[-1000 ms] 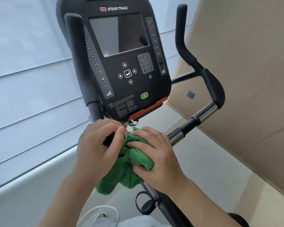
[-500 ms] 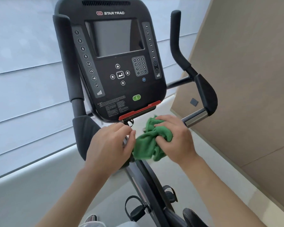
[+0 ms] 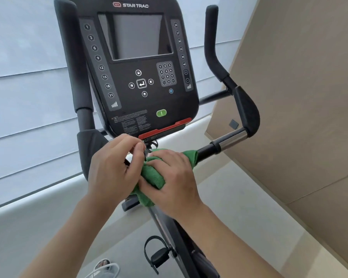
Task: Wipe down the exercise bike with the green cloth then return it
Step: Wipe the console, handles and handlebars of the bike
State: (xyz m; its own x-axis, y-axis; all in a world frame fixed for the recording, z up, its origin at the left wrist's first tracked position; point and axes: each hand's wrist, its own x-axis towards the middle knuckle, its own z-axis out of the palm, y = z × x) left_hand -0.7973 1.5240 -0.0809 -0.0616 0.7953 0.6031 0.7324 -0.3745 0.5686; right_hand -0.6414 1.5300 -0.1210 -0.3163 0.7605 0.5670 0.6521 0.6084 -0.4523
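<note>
The black exercise bike stands before me, its console (image 3: 141,77) upright at the top centre. The green cloth (image 3: 155,177) is bunched over the bar just below the console's red lip. My right hand (image 3: 173,181) lies on top of the cloth with its fingers wrapped over it. My left hand (image 3: 115,169) is beside it on the left, its fingers curled round the same bar and its fingertips touching the cloth's edge. The right handlebar (image 3: 229,139) runs out from under the cloth, black then chrome.
The left handlebar post (image 3: 72,57) rises beside the console. A pedal with a strap (image 3: 159,255) hangs below, and a sandalled foot (image 3: 105,267) shows at the bottom edge. White blinds fill the left; a beige wall (image 3: 299,97) closes in on the right.
My right hand has slid the cloth back from the right handlebar toward the centre under the console, meeting my left hand. The view has moved closer to the console.
</note>
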